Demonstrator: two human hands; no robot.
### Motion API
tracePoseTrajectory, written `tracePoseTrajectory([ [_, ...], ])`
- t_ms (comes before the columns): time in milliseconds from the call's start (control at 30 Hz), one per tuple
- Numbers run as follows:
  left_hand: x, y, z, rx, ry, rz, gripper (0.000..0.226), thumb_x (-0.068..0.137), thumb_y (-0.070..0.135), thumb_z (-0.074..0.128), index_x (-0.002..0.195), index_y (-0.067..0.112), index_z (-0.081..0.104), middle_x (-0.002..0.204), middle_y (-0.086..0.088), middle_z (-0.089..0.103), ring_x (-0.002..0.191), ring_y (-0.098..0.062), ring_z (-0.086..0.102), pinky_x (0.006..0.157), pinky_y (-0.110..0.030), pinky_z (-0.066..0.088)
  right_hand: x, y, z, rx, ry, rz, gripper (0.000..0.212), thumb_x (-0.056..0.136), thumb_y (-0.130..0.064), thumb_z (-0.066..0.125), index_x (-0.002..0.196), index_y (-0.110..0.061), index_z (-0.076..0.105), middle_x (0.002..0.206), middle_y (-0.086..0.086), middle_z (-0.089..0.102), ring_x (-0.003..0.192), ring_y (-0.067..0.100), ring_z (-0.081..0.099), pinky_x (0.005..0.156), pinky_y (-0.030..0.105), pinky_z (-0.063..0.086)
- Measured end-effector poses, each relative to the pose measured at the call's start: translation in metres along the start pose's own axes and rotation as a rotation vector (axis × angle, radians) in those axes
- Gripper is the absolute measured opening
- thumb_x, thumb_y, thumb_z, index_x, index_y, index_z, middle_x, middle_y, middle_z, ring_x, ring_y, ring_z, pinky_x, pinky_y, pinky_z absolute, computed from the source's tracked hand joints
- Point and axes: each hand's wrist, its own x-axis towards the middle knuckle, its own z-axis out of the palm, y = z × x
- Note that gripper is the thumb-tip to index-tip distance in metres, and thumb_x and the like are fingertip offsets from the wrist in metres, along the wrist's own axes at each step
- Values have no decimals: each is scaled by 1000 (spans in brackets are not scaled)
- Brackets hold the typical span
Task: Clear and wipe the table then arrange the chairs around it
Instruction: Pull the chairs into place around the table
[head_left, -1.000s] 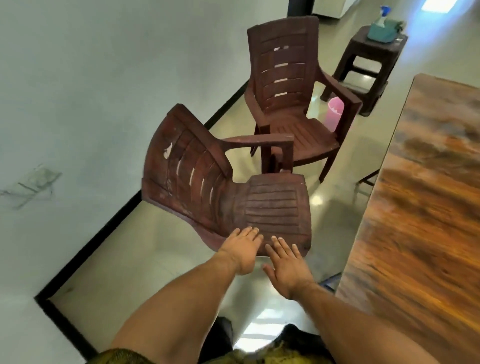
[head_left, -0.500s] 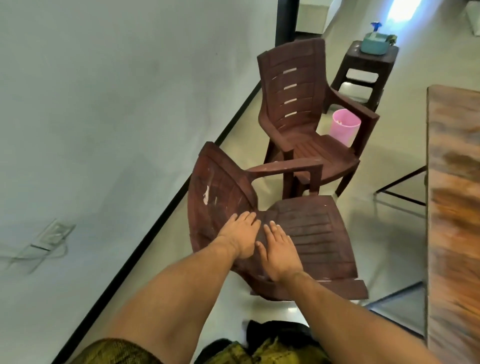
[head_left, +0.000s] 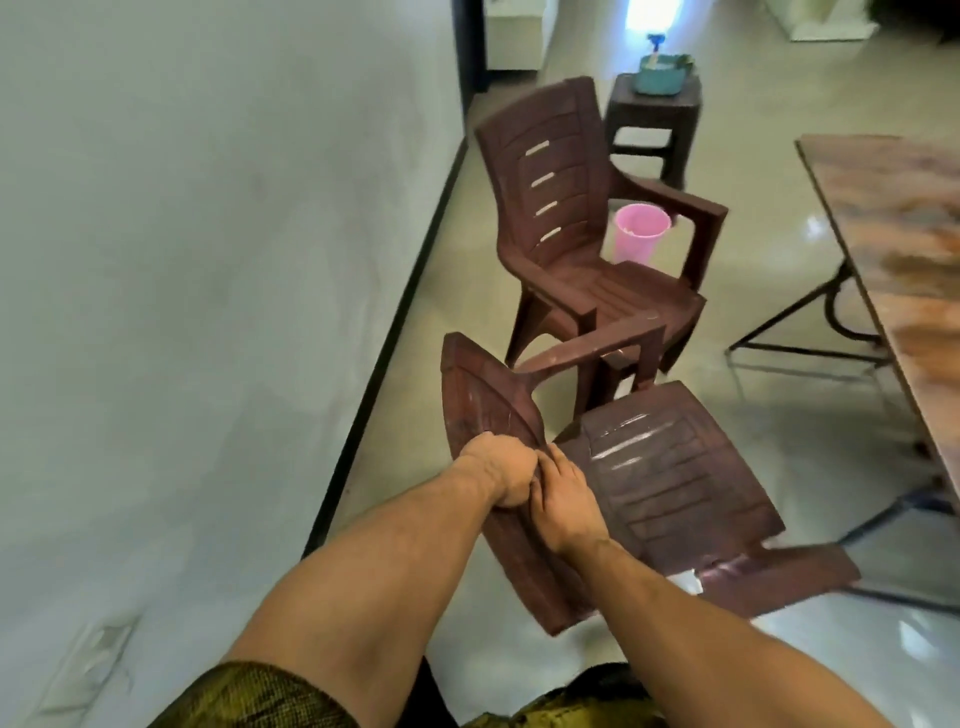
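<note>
chair arranging looks like the step in hand: you hold the near chair (head_left: 670, 478) by the top of its backrest, between the wall (head_left: 208, 260) and the table (head_left: 893, 218), with its seat facing the table. your left hand (head_left: 496, 470) is curled tight over the backrest's rim. your right hand (head_left: 563, 506) touches the left and, as far as shows, bends its fingers over the same edge. so both hands hold the chair, close together. the chair looks tipped, but its legs are hidden, so you can't tell whether it is off the floor.

the far chair (head_left: 587, 234) stands upright beyond it, just beside its armrest, with a pink bucket (head_left: 640, 231) behind it and a stool (head_left: 654, 119) further back.

the tabletop that shows is bare, so clearing and wiping seem done. next, swing this chair toward the table's long edge. keep its armrest off the far chair and its legs off the table's frame. with your hands bunched at one spot the chair may twist, so a wider hold would steady it.
</note>
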Motion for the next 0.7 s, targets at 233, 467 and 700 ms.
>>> tracePoseTrajectory([
  [233, -18, -45, 2, 163, 110, 318, 34, 102, 29, 38, 117, 15, 66, 124, -7, 69, 118, -28, 63, 99, -40, 41, -15, -51, 10, 158, 204, 284, 35, 104, -30, 39, 108, -11, 68, 114, 15, 69, 109, 37, 61, 87, 38, 44],
  [467, -30, -65, 14, 290, 167, 503, 43, 103, 25, 27, 112, 16, 68, 123, -3, 67, 118, -27, 60, 105, -46, 33, -55, -97, 15, -16, 186, 443, 47, 104, -48, 27, 98, -20, 65, 106, 8, 70, 97, 30, 63, 84, 42, 51],
  [700, -44, -76, 24, 297, 259, 567, 34, 105, 32, 30, 115, 21, 61, 119, -4, 65, 117, -32, 57, 115, -56, 24, -88, -106, 36, -274, 388, 254, 49, 100, -61, 35, 124, -29, 63, 127, -8, 64, 117, 16, 58, 91, 39, 53],
])
